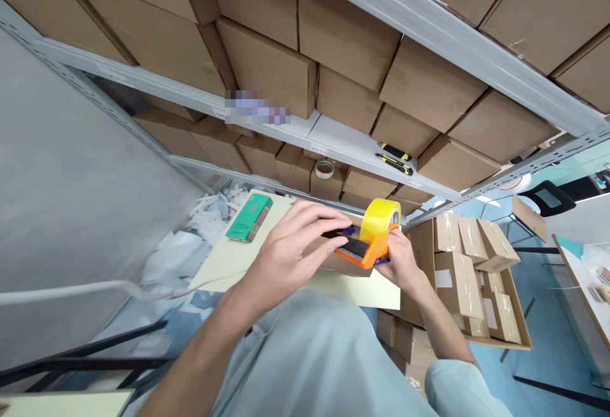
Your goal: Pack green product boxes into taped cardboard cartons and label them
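Note:
An orange tape dispenser [372,253] carries a roll of yellow tape [376,217]. My right hand [401,258] is wrapped round its right end. My left hand [298,242] reaches from the left, its thumb and fingers parted around the dispenser's dark front part, the fingertips close to it or on it. Below the dispenser, a brown cardboard box [344,267] lies on the pale yellow table [372,291], partly hidden by the hands. A green box [250,217] rests at the table's left back.
Shelves [290,134] packed with cardboard boxes stand ahead, with two yellow-black cutters [395,157] and a tape roll [325,169]. A large carton [521,334] of taped boxes is at the right. White scraps [178,258] and a white cable [109,286] are at the left.

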`<state>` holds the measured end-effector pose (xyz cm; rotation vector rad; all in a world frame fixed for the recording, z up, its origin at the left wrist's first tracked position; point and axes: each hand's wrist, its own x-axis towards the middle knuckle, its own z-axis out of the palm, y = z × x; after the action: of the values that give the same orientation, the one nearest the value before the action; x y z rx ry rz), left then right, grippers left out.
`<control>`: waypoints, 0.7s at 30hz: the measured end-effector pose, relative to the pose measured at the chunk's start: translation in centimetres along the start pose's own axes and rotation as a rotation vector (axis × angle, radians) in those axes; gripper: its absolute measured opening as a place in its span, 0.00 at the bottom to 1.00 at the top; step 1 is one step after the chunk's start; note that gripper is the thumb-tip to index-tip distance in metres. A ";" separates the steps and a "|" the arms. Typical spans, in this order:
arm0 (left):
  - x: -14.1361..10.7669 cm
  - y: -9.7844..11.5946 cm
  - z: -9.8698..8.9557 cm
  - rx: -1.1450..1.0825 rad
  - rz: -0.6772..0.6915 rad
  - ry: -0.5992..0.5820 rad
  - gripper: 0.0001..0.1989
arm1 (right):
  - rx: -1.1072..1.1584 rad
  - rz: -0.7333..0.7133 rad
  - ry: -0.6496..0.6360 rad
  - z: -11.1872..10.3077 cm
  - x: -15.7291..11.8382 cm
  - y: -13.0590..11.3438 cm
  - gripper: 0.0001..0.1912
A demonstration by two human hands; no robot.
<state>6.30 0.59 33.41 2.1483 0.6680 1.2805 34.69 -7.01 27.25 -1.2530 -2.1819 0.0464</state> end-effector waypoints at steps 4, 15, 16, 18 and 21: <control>0.4 0.7 -0.4 0.024 0.116 -0.007 0.09 | -0.091 -0.048 -0.017 -1.0 -0.2 -0.1 0.05; -1.3 1.3 0.0 0.117 0.172 -0.027 0.15 | -0.155 -0.099 -0.080 -2.7 0.7 -0.3 0.06; -1.5 1.2 0.0 0.131 0.162 -0.026 0.15 | -0.158 -0.106 -0.093 -2.8 0.9 -0.3 0.07; -1.7 0.7 0.1 0.129 0.120 -0.010 0.13 | -0.157 -0.124 -0.130 -2.8 1.3 -0.4 0.07; -2.2 -0.4 0.6 0.078 -0.026 -0.001 0.09 | -0.113 -0.114 -0.206 -2.6 1.9 -0.9 0.08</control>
<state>5.83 -0.69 31.49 2.1949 0.7541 1.2584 34.68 -6.67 30.53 -1.2291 -2.4603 0.0050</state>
